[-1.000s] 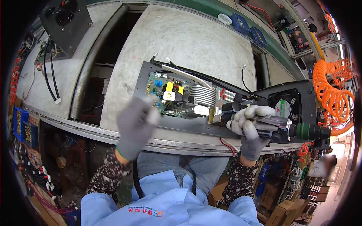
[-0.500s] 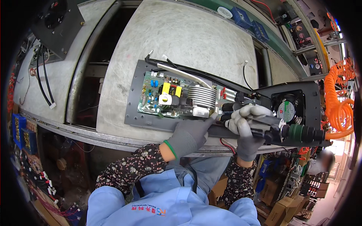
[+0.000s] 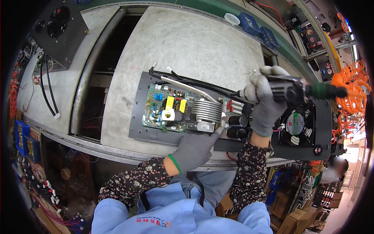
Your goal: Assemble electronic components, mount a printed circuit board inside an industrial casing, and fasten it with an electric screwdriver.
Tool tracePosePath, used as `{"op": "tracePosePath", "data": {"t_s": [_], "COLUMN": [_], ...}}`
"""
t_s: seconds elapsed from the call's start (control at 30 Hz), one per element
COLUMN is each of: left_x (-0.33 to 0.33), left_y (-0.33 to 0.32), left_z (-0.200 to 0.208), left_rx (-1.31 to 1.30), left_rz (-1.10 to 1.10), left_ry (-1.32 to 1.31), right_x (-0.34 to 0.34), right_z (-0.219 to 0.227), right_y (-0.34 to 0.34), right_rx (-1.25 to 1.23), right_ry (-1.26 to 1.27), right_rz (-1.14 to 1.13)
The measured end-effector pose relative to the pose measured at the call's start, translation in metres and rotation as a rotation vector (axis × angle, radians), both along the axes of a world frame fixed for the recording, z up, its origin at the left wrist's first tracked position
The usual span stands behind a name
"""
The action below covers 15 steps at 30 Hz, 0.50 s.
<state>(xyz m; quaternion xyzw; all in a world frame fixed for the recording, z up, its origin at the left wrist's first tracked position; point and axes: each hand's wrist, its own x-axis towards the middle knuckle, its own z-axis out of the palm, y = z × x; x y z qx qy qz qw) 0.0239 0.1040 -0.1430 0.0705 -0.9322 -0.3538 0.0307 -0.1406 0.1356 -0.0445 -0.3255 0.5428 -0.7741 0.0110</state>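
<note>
My right hand (image 3: pixel 261 102), in a grey glove with pale fingers, is wrapped round a black pneumatic screwdriver (image 3: pixel 286 90). The tool lies nearly level above the far side of a circuit board (image 3: pixel 154 113), its tip pointing left. My left hand (image 3: pixel 194 150), also gloved, rests at the near edge of the dark metal chassis (image 3: pixel 138 132). Its index finger stretches to the board beside a ribbed coil (image 3: pixel 206 111) and black cylindrical capacitors (image 3: pixel 237 133); the other fingers are partly hidden. Whether that fingertip presses on a small part, I cannot make out.
A fan (image 3: pixel 295 124) sits at the chassis's right end. An orange coiled air hose (image 3: pixel 352 87) runs from the tool at the right. Another dark unit with a fan (image 3: pixel 58 29) stands far left. Blue bins (image 3: pixel 248 22) line the back ledge; cables (image 3: pixel 191 82) cross the chassis's far side.
My right hand has lifted the pneumatic screwdriver away from the near edge, up and toward the far side, baring the capacitors. My left hand stays nearly where it was.
</note>
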Motion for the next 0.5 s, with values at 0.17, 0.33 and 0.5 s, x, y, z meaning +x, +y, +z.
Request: {"op": "tracePosePath", "data": {"t_s": [0.17, 0.33, 0.5], "left_x": [0.0, 0.0, -0.003], "left_y": [0.002, 0.001, -0.003], "left_z": [0.001, 0.002, 0.002], "left_rx": [-0.016, 0.026, 0.039], "left_rz": [-0.002, -0.005, 0.027], "left_ry": [-0.021, -0.033, 0.002], "right_x": [-0.008, -0.005, 0.028], "right_z": [-0.016, -0.005, 0.017], "right_y": [-0.006, -0.005, 0.006], "right_rx": [0.078, 0.087, -0.005], "right_ry": [-0.069, -0.03, -0.088], "right_rz": [0.008, 0.0, -0.002]}}
